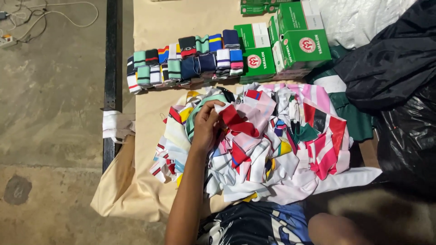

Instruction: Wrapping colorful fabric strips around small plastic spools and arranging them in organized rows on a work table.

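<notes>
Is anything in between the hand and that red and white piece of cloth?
No. The left hand already touches the red and white cloth piece on top of the fabric pile; its fingers pinch its edge.

Green cardboard boxes cluster at the far right of the cloth-covered counter. One flat green box [258, 63] lies face up with a round red-and-white emblem on its lid, and a green-and-white box [253, 35] lies just beyond it. To their right stands a taller stack of boxes [297, 36], green with white panels. Two slim green boxes [258, 7] lie farthest off.
</notes>
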